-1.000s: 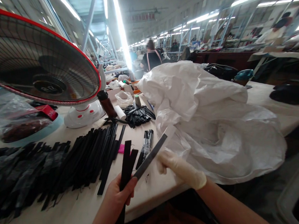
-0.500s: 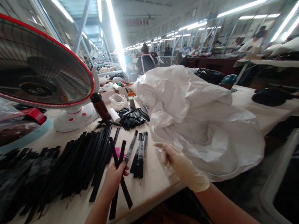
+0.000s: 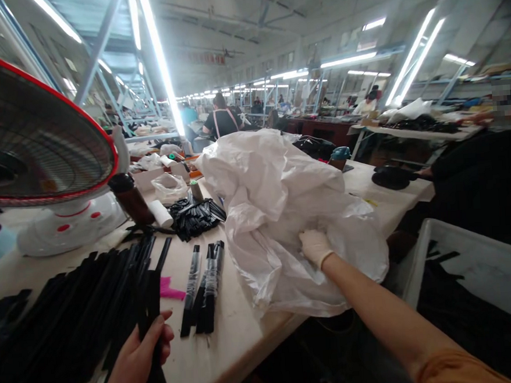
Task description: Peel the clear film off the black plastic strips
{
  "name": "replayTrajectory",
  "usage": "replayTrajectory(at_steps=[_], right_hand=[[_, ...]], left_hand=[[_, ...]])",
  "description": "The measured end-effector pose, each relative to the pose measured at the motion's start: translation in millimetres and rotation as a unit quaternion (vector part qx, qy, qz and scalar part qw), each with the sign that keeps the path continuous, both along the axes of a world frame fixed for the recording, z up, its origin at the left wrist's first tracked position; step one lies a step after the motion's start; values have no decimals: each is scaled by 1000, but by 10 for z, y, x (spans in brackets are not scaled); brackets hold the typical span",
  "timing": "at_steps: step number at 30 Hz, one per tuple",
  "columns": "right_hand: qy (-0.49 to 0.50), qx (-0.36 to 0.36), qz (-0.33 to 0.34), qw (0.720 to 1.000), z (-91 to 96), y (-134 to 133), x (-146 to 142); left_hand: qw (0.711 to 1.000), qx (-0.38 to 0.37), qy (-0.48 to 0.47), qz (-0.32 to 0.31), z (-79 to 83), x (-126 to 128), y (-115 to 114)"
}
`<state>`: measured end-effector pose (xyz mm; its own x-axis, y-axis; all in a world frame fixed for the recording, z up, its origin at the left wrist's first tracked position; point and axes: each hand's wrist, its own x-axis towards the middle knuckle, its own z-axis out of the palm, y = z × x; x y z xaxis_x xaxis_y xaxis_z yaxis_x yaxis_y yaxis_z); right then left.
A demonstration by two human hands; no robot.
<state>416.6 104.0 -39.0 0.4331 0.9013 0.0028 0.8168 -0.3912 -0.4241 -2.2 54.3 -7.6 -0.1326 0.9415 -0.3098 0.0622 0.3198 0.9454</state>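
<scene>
My left hand, bare, is closed around black strips that point upward and overlap the pile behind them. My right hand, in a pale thin glove, is among the folds of a large white plastic bag. Its fingers look curled; whether they grip the bag or something in it is hidden. Between the hands lie black strip bundles wrapped in clear film. A wide heap of loose black strips covers the left of the table, with a pink scrap beside my left hand.
A red-rimmed fan stands at left. Behind the bundles are a dark bottle, a white roll and a pile of short black pieces. A white bin with black strips is at right, near a person in dark clothes.
My right hand has moved from the bag's near left side into its folds. The crossed strips in my left hand now lie closer together, lower left. The view has turned right.
</scene>
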Motion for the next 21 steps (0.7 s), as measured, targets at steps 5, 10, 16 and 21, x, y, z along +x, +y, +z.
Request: replayTrajectory(at_steps=[5,10,16,21], right_hand=[[41,-19,38,998,195,-19,73],[213,9,69,975,449,-215,16],[719,48,67,690,448,-505,-741],[848,78,4,524,396,-515,-1339]], left_hand=[[1000,-5,24,-18,190,86,-132],[995,-30,2,-92,209,328,-223],[973,-52,-43,-219,308,700,-369],[965,-36,-28,-258,355,768,-398]])
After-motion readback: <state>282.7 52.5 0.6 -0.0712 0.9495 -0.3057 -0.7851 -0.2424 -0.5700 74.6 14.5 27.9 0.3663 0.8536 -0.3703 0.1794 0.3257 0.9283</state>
